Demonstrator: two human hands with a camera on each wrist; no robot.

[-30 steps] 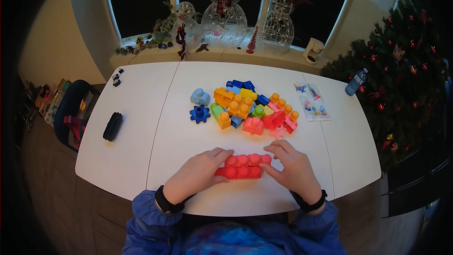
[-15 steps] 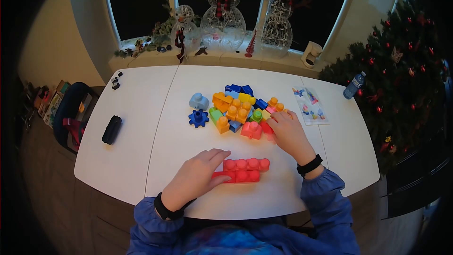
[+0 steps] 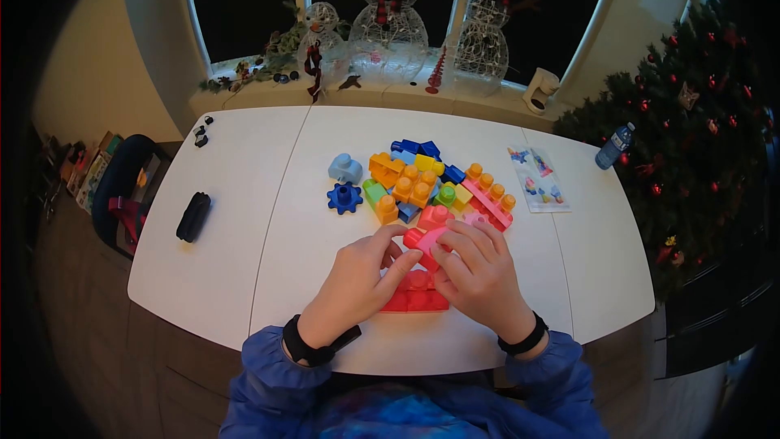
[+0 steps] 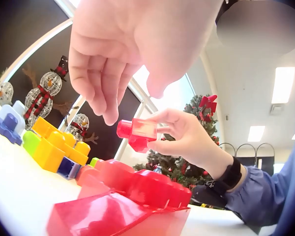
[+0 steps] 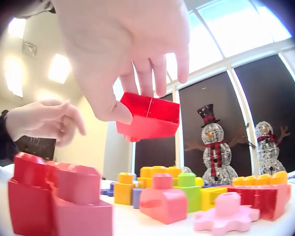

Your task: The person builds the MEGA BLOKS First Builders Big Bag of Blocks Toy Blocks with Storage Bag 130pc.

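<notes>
A red toy building block (image 5: 150, 129) is held in the air above the desk (image 3: 203, 301), between the two hands, tilted so that its hollow, divided underside faces the right wrist camera; two of its studs show in the left wrist view. The right hand (image 3: 481, 278) has its grip pinching this block between thumb and fingers. The left hand (image 3: 353, 276) is just beside it, its grip spread, with the thumb apart from loosely bent fingers; the wrist views show it not touching the block. Below the hands, red and pink studded blocks (image 3: 415, 302) stand together on the desk. Beyond them is a mixed pile that includes orange blocks (image 3: 414, 184), a yellow-green block (image 3: 374, 190) and a pink gear-shaped piece (image 5: 227, 212). At its left are a dark blue gear-shaped piece (image 3: 344, 198) and a light blue block (image 3: 345, 168). An illustrated sheet (image 3: 538, 181) lies right of the pile, near a water bottle (image 3: 615, 146) by the desk's edge; a black case (image 3: 194, 217) lies well to the left. Wire snowmen (image 3: 388, 45) line the window ledge, and a decorated Christmas tree (image 3: 691, 138) stands at the right.
</notes>
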